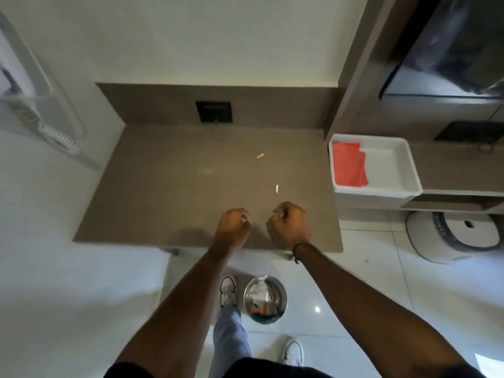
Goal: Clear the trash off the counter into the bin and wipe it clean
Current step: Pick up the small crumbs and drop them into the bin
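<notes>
Two cigarette butts lie on the brown counter (169, 186): one butt (260, 156) toward the back middle, the other butt (277, 189) just beyond my right hand. My left hand (233, 225) hovers over the counter's front edge with its fingers curled, and a small pale scrap (246, 220) shows at the fingertips. My right hand (290, 223) is beside it in a loose fist; I cannot see anything in it. A round metal bin (264, 298) stands open on the floor below the counter edge, with trash inside.
A white tray (392, 165) holding a folded red cloth (349, 167) sits right of the counter. A black socket plate (214, 111) is in the backsplash. A white round appliance (452, 236) stands on the floor at right. My feet are by the bin.
</notes>
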`<state>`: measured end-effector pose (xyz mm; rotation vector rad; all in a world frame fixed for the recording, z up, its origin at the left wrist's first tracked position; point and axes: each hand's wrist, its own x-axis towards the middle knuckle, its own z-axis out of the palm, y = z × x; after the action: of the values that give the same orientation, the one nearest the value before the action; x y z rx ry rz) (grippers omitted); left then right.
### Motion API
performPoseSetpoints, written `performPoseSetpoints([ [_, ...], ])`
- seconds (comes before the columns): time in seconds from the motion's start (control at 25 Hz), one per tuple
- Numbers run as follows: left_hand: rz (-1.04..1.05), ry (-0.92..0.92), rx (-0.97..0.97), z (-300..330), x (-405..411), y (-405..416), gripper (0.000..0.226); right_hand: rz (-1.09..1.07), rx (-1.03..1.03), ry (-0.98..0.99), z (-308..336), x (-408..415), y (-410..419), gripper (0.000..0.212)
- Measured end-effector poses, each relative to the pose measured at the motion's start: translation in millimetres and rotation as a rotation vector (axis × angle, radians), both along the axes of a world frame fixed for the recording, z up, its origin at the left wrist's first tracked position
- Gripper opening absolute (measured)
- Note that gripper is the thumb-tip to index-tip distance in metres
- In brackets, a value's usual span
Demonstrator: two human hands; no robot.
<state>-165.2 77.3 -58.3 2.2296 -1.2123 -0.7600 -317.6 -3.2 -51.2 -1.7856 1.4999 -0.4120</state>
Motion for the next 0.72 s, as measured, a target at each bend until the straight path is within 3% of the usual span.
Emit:
performPoseSetpoints([
  [0.16,-0.039,-0.010,0.053,-21.6,51.7,-71.9,0.017,-0.104,0.008,0.153,-11.0,50.4,-57.5,0.032],
  [0.28,-0.099,-0.101,0.079,-35.2,75.9,-127.9,0.019,-0.174,0.077,0.226,-25.5,69.7,-86.5,0.028],
  [0.48,-0.172,-0.238,0.043,-38.3,86.1,-216.4,0.033,-0.178,0.062,0.262,-32.8,78.8,-107.0,0.019],
  [0.72,-0.324,-0.251,-0.005,-52.4,86.3,-252.5,0.023,-0.198,0.187,0.232,-37.5,71.0,-109.5,0.012],
])
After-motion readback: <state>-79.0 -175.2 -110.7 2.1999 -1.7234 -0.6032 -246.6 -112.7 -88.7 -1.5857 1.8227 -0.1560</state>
